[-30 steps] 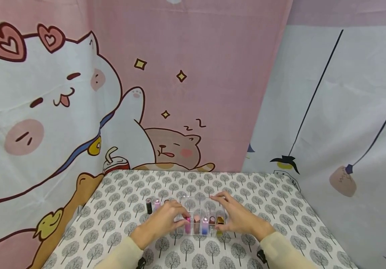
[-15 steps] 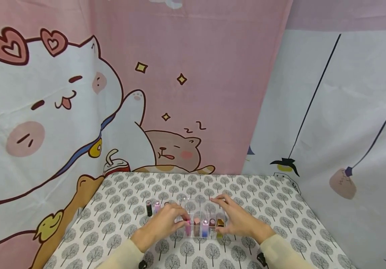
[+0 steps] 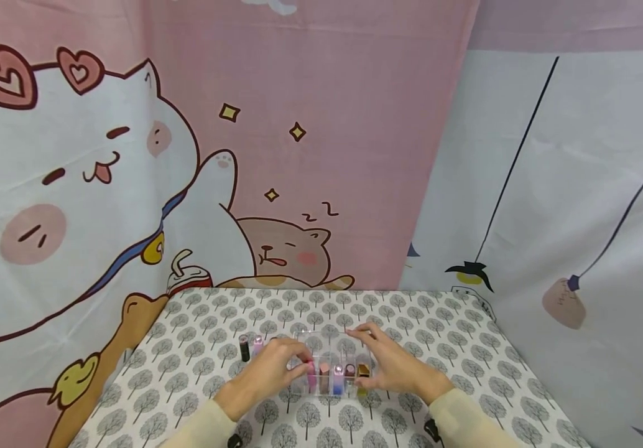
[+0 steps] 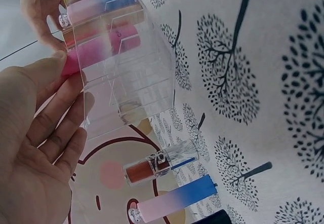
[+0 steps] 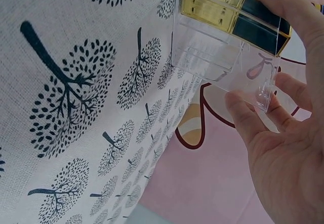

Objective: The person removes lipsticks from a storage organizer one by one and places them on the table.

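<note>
A clear divided organizer (image 4: 129,84) stands on the tree-print cloth in front of me, with several lipsticks upright in its front row. My left hand (image 3: 270,371) pinches the top of a bright pink lipstick tube (image 4: 104,51) between thumb and fingers, its lower part inside a front compartment. My right hand (image 3: 397,364) grips the organizer's right side, thumb at the front and fingers at the back corner. Near that thumb sits a tube with a yellow clear base and dark, gold-edged cap (image 5: 212,6). A pink-to-blue lipstick (image 3: 338,379) and a brownish one (image 3: 324,378) stand between the hands.
Left of the organizer stand a black tube (image 3: 244,348), another pink-to-blue lipstick (image 4: 177,198) and a clear lip gloss tube (image 4: 159,165) with brownish-red contents. The cloth-covered table (image 3: 411,317) meets a cartoon-print curtain (image 3: 321,155) behind.
The head view has shifted slightly. Both hands keep nearly the same places, the left still pinching the pink lipstick tube and the right still holding the organizer.
</note>
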Tool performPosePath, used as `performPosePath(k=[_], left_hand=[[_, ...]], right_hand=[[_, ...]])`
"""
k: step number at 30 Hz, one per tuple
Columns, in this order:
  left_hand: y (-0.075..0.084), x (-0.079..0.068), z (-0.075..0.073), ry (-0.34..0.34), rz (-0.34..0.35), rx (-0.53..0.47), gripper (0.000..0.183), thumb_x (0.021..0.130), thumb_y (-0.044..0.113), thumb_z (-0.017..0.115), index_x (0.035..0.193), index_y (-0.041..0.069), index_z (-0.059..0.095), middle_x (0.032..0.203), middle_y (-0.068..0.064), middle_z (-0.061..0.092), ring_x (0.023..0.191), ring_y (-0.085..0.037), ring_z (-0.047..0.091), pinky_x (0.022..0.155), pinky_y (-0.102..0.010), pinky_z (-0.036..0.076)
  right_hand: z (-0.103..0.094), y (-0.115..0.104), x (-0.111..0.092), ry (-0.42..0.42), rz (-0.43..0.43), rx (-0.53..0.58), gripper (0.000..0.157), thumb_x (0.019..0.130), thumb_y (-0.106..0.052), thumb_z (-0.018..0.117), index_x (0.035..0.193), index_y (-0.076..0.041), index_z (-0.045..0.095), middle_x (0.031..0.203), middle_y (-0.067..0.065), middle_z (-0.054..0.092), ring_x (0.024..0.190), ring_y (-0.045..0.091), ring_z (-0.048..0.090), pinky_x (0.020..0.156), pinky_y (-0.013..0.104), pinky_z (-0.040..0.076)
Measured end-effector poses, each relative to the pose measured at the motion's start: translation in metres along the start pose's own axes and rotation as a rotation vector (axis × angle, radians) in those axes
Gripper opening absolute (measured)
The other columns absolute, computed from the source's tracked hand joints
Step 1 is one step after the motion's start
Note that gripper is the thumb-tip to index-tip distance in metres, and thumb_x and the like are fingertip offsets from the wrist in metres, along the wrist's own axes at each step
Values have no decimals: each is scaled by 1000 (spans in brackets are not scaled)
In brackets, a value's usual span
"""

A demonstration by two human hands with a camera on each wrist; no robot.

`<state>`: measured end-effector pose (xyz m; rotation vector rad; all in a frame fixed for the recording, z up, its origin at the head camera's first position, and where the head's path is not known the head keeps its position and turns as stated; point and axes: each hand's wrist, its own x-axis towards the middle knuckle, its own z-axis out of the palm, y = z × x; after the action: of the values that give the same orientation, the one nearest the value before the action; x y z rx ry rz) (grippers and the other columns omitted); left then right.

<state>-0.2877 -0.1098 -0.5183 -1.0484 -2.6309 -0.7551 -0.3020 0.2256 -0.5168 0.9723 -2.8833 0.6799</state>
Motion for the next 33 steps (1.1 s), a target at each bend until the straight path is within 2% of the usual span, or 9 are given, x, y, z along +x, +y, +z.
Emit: performPosePath(k=[9,18,25,33], left_hand=[[0,-1,-2,36,30,-19,17,107,18,86,122,10,86,116,-1,89,110,-13,83,103,-38,74],[2,-2,-5,70,36,-28,17,106,15,86,123,11,86,119,-2,89,113,-17,84,104,-32,72],[0,-2,-5,133,87,-25,18,104,14,88,121,11,86,117,-2,89,111,-17,84,103,-34,73],[1,-4,-7,215,102,-8,16,102,13,90,117,13,86,113,1,89,107,-14,83,100,-33,73]], right_hand=[[0,-1,1,13,-12,-15,109,89,-41,102,179,-22,45,173,8,49,150,34,63,123,59,64],[1,0,0,11,-15,-13,109,89,-40,102,179,-22,44,173,8,48,150,35,63,123,60,64],[1,1,0,14,-11,-14,110,89,-39,103,180,-24,43,173,8,48,149,34,64,121,59,65],[1,2,1,19,-22,-24,109,89,-40,103,179,-24,44,172,9,49,145,32,66,117,59,67]])
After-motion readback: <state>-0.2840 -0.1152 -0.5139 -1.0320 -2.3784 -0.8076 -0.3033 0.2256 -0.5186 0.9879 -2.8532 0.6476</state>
